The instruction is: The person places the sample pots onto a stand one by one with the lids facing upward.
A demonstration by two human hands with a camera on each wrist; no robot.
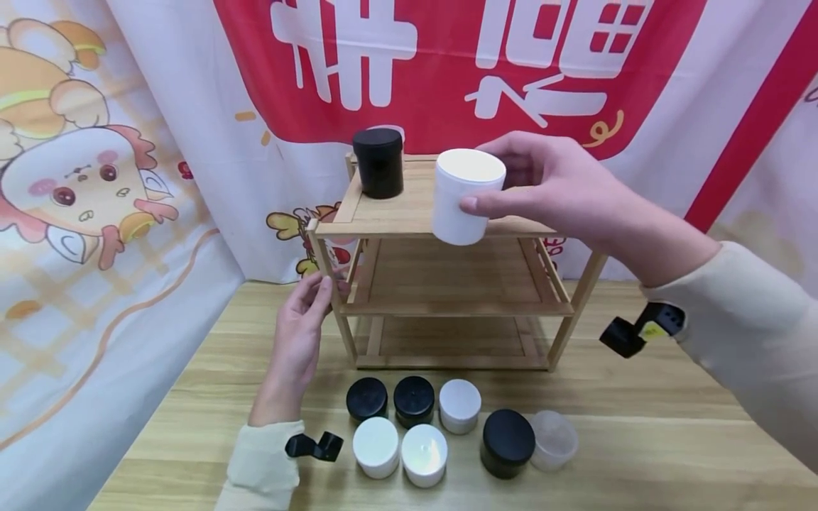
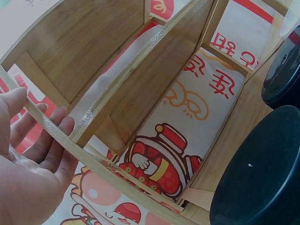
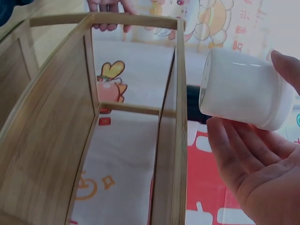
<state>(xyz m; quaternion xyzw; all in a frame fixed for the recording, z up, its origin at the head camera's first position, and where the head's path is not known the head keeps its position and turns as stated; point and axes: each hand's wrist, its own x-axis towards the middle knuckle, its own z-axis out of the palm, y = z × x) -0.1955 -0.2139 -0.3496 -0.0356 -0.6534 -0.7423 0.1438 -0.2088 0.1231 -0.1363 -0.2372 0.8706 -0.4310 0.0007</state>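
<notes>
My right hand (image 1: 556, 184) grips a white lidded jar (image 1: 461, 206) from its right side, thumb in front. The jar is upright and overlaps the front edge of the top shelf in the head view. In the right wrist view the white jar (image 3: 243, 89) lies between thumb and fingers. My left hand (image 1: 308, 312) holds the left front post of the wooden rack (image 1: 447, 309), fingers curled round it, as the left wrist view also shows. A tall black jar (image 1: 380, 167) stands at the left of the top shelf, partly covering a pale jar behind it.
Before the rack on the table sit black jars (image 1: 414, 402), white jars (image 1: 424, 454), a taller black jar (image 1: 507, 443) and a translucent jar (image 1: 553, 440). A printed curtain (image 1: 185, 106) hangs behind and to the left.
</notes>
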